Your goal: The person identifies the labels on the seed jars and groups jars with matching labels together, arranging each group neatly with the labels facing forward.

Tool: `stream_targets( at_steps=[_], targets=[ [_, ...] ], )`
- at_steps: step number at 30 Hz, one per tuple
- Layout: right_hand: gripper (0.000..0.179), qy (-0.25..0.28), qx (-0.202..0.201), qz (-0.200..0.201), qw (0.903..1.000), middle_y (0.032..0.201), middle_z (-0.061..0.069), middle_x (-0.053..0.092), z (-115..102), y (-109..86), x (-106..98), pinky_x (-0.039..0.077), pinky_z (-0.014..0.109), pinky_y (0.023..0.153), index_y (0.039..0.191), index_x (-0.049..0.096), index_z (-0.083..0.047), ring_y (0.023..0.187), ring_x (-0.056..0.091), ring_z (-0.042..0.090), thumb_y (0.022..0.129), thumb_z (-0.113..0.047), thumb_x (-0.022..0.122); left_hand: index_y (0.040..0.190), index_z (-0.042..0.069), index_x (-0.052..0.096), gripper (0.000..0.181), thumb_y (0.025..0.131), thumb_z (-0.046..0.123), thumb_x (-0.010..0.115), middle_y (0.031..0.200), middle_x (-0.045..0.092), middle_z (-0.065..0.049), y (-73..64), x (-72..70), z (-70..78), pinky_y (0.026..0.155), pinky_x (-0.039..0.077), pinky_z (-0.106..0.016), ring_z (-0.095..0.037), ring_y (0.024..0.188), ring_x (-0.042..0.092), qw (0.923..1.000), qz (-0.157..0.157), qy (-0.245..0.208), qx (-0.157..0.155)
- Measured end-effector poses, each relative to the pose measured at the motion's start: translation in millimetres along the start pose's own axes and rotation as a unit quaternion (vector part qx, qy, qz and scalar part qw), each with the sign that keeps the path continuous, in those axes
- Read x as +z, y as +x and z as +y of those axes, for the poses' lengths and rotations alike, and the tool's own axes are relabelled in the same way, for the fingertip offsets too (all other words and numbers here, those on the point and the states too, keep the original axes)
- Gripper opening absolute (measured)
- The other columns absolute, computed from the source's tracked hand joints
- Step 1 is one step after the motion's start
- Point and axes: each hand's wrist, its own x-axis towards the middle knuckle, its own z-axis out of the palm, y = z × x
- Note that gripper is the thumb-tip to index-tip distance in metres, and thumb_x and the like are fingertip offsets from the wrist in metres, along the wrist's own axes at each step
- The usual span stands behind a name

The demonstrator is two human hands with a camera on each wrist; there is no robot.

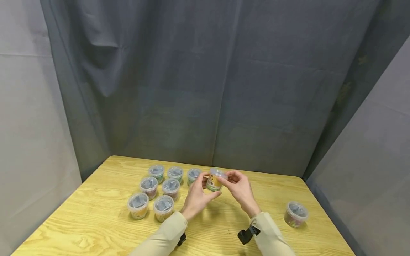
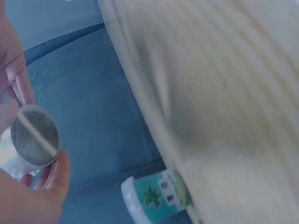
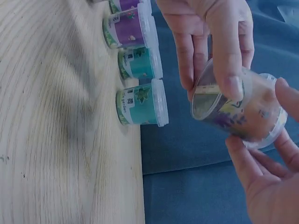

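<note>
A small clear plastic tub (image 1: 214,180) with an orange-yellow label and a clear lid is held between both hands above the table. My left hand (image 1: 196,197) grips it from the left, and my right hand (image 1: 241,189) pinches it from the right near the lid. In the right wrist view the tub (image 3: 252,109) is tilted, with its round base showing and purple flowers on the label. Its base also faces the camera in the left wrist view, where the tub (image 2: 35,137) sits between the two hands.
Several lidded tubs stand in rows left of the hands, including a green one (image 1: 156,173), a purple one (image 1: 148,187) and an orange one (image 1: 138,205). One purple tub (image 1: 296,214) stands alone at the right of the wooden table (image 1: 96,202). A dark curtain (image 1: 179,89) hangs behind.
</note>
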Motion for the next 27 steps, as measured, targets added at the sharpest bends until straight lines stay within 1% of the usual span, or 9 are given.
stream_targets(
  at_steps=[3,7,10,13,16,19,23,25,27],
  targets=[
    [0.031,-0.003,-0.011,-0.012,0.9999,0.105,0.013,0.070,-1,1.0,2,0.055,0.029,0.086,0.102,0.063,-0.003,0.101,0.067,0.020,0.084,-0.022,0.079,0.141,0.015,0.042,0.072,0.083,0.035,0.080,0.120,0.062,-0.009,-0.3,-7.5,4.3,0.095,0.054,-0.040,-0.024,0.110,0.063,0.9996,-0.014,0.005,-0.022],
    [0.028,-0.028,-0.034,-0.047,0.9979,0.108,0.012,0.070,0,2.4,4,0.056,0.035,0.092,0.102,0.064,-0.004,0.105,0.067,0.023,0.084,-0.019,0.079,0.149,0.020,0.034,0.073,0.089,0.035,0.072,0.132,0.055,-0.014,0.8,-23.9,9.6,0.097,0.052,-0.048,-0.032,0.116,0.061,0.9972,-0.051,-0.027,-0.047],
    [0.025,-0.048,-0.052,-0.083,0.9940,0.109,0.011,0.070,1,3.7,5,0.055,0.037,0.094,0.099,0.063,-0.004,0.106,0.067,0.023,0.085,-0.018,0.077,0.148,0.021,0.040,0.058,0.096,0.032,0.064,0.137,0.052,-0.013,4.5,-39.3,11.0,0.094,0.054,-0.047,-0.034,0.119,0.060,0.9934,-0.101,-0.032,-0.044],
    [0.021,-0.057,-0.068,-0.130,0.9875,0.111,0.012,0.068,3,6.0,5,0.056,0.032,0.089,0.099,0.062,-0.004,0.103,0.067,0.022,0.088,-0.017,0.074,0.138,0.020,0.052,0.040,0.099,0.028,0.060,0.134,0.055,-0.011,10.7,-56.6,10.8,0.091,0.055,-0.047,-0.035,0.119,0.060,0.9875,-0.153,-0.012,-0.035],
    [0.019,-0.049,-0.078,-0.180,0.9794,0.120,0.015,0.064,7,8.8,5,0.056,0.027,0.085,0.100,0.060,-0.003,0.105,0.067,0.023,0.091,-0.016,0.071,0.129,0.018,0.058,0.032,0.098,0.026,0.061,0.134,0.057,-0.009,17.6,-73.7,9.8,0.093,0.054,-0.050,-0.037,0.121,0.059,0.9791,-0.202,0.005,-0.023],
    [0.021,-0.040,-0.089,-0.219,0.9708,0.134,0.018,0.057,10,10.5,6,0.055,0.026,0.088,0.102,0.058,-0.001,0.114,0.064,0.027,0.092,-0.016,0.069,0.121,0.015,0.060,0.025,0.097,0.025,0.062,0.130,0.059,-0.007,23.6,-86.9,8.6,0.096,0.052,-0.049,-0.036,0.123,0.057,0.9710,-0.238,0.011,-0.010],
    [0.020,-0.026,-0.094,-0.255,0.9620,0.143,0.023,0.049,13,12.9,9,0.054,0.027,0.092,0.102,0.056,0.001,0.122,0.059,0.034,0.093,-0.013,0.067,0.105,0.012,0.061,0.014,0.095,0.022,0.065,0.114,0.064,-0.005,28.0,-95.1,6.9,0.090,0.054,-0.041,-0.030,0.115,0.062,0.9668,-0.255,0.019,0.005],
    [0.018,-0.019,-0.097,-0.263,0.9596,0.146,0.025,0.046,14,13.9,11,0.053,0.026,0.094,0.103,0.056,0.002,0.125,0.056,0.036,0.093,-0.010,0.066,0.099,0.012,0.059,0.012,0.094,0.021,0.067,0.106,0.064,-0.004,27.5,-96.2,5.3,0.083,0.055,-0.036,-0.026,0.107,0.066,0.9664,-0.255,0.032,0.009],
    [0.016,-0.017,-0.100,-0.265,0.9590,0.147,0.026,0.044,17,13.9,15,0.053,0.025,0.095,0.104,0.056,0.002,0.127,0.055,0.037,0.094,-0.007,0.065,0.095,0.013,0.059,0.012,0.093,0.020,0.068,0.102,0.064,-0.001,25.6,-96.2,3.4,0.080,0.055,-0.033,-0.022,0.103,0.068,0.9660,-0.253,0.052,0.011]
  ],
)
